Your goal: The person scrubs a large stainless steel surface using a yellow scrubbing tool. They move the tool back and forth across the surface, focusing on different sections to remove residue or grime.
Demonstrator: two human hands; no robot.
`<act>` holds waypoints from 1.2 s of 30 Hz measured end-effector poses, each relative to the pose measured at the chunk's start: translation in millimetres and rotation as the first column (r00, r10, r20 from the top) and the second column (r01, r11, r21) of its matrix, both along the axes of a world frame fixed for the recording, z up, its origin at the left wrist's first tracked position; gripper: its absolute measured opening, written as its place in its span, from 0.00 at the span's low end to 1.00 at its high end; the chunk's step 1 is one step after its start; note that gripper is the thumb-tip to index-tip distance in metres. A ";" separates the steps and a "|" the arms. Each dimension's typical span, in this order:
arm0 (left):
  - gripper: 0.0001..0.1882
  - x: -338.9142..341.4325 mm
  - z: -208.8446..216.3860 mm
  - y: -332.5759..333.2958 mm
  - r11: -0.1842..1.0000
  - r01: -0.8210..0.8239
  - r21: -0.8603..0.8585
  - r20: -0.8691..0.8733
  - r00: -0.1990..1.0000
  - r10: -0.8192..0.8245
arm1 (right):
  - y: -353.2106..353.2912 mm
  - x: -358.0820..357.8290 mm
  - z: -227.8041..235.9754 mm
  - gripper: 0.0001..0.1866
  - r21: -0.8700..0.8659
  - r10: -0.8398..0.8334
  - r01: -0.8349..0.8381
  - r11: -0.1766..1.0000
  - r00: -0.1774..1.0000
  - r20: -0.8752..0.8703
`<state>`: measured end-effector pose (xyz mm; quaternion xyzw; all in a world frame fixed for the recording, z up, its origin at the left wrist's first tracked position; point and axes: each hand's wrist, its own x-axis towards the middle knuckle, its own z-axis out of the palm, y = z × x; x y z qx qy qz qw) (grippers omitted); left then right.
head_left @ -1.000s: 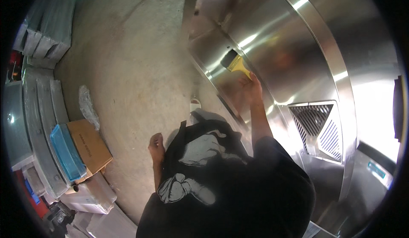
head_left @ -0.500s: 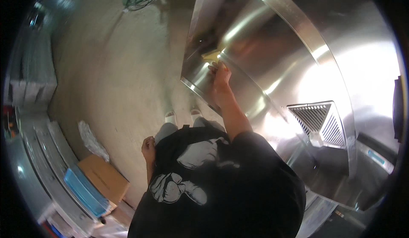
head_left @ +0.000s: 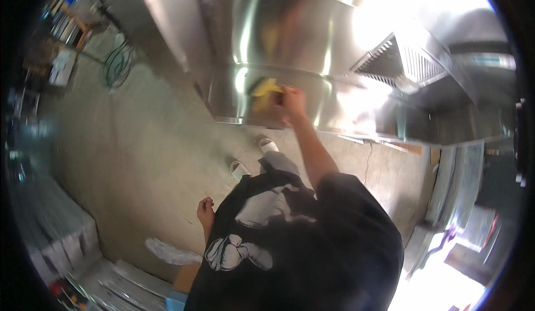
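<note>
Our right hand (head_left: 291, 103) clamped on a yellow brush (head_left: 265, 87), shiny steel panel (head_left: 301, 38) behind it, our left hand (head_left: 205, 209) beside our black shirt (head_left: 329, 244), its closure we cannot tell

Concrete floor (head_left: 150, 149) fills the left and centre; a green coil (head_left: 118, 66) lies upper left, grey stacks (head_left: 61, 233) lower left; light (head_left: 446, 286) glares lower right.

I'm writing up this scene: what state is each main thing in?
Yellow flat brush with black bristles: held, bristles leftward, blurred.
Right bare hand: closed on the brush.
Left bare hand: loosely curled, seemingly empty.
Thin green hose or cable: coiled on grey concrete floor.
Clear plastic wrapping: crumpled on the floor.
Smooth stainless steel panel: shiny, reflecting light.
</note>
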<state>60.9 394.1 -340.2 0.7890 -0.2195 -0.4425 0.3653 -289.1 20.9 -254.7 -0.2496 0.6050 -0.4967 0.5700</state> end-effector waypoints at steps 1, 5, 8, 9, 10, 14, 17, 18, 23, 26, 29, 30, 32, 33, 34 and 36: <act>0.13 4.7 1.3 -5.8 0.998 0.046 0.039 0.005 0.999 -0.046 | -5.8 21.1 2.5 0.12 -0.008 0.086 -0.086 0.996 0.994 0.065; 0.14 25.6 12.0 -28.9 0.990 0.141 0.030 0.061 0.988 -0.143 | -34.5 66.3 -5.5 0.16 0.020 0.143 -0.144 0.989 0.989 0.047; 0.14 39.8 19.9 -39.2 0.996 0.065 0.064 0.066 0.995 -0.069 | -41.2 35.9 -28.1 0.14 0.027 0.176 -0.176 0.984 0.984 -0.006; 0.14 41.8 18.9 -40.2 0.997 0.075 0.035 0.077 0.994 -0.077 | -39.6 10.5 -37.1 0.13 0.038 0.085 -0.082 0.996 0.990 -0.108; 0.14 43.6 18.5 -39.7 0.997 0.058 0.042 0.077 0.995 -0.061 | -37.0 -19.7 -44.5 0.12 0.012 0.053 -0.052 0.999 0.982 -0.182; 0.14 33.5 0.4 -31.7 0.990 -0.020 0.139 0.045 0.999 0.014 | -9.8 -173.4 -53.3 0.13 -0.049 -0.159 0.152 0.987 0.900 -0.406; 0.14 20.2 -16.4 -26.0 0.991 0.049 0.127 -0.039 0.998 -0.045 | 10.4 -252.6 -31.6 0.14 0.041 -0.337 0.380 0.924 0.860 -0.382; 0.14 14.5 -20.0 -24.5 0.993 0.026 0.113 -0.066 0.998 -0.019 | 9.1 -254.2 -25.4 0.14 0.010 -0.339 0.378 0.926 0.843 -0.418; 0.14 1.8 -25.0 -36.2 0.997 0.035 0.065 -0.126 0.992 -0.026 | 2.6 -115.3 0.3 0.14 -0.042 0.103 -0.117 0.992 0.964 -0.245; 0.15 0.2 -18.5 -60.2 0.986 0.163 0.026 -0.100 0.982 -0.160 | -10.7 2.7 16.9 0.16 0.061 0.372 -0.367 0.928 0.917 -0.143; 0.16 -2.4 -7.7 -83.8 0.982 0.181 0.052 -0.064 0.982 -0.178 | -20.8 39.1 22.8 0.17 0.019 0.598 -0.616 0.787 0.756 -0.264; 0.16 -4.3 -4.6 -90.4 0.984 0.164 0.072 -0.047 0.986 -0.161 | -21.2 27.7 20.6 0.17 0.096 0.607 -0.617 0.781 0.716 -0.345; 0.17 -7.4 -1.5 -98.9 0.987 0.130 0.094 -0.023 0.991 -0.129 | -11.1 -16.3 5.0 0.17 0.120 0.606 -0.635 0.763 0.638 -0.475; 0.17 -8.9 -2.4 -99.4 0.989 0.109 0.096 -0.019 0.994 -0.107 | -13.2 -57.6 -3.1 0.17 0.218 0.655 -0.661 0.718 0.535 -0.534; 0.18 -9.2 -4.9 -97.4 0.990 0.083 0.109 -0.006 0.997 -0.083 | 2.8 -103.3 -11.2 0.20 0.287 0.571 -0.500 0.817 0.772 -0.280; 0.18 -8.0 -16.2 -86.9 0.987 0.088 0.132 -0.049 0.995 -0.082 | 25.1 -200.4 -12.3 0.21 0.229 0.511 -0.506 0.832 0.537 -0.671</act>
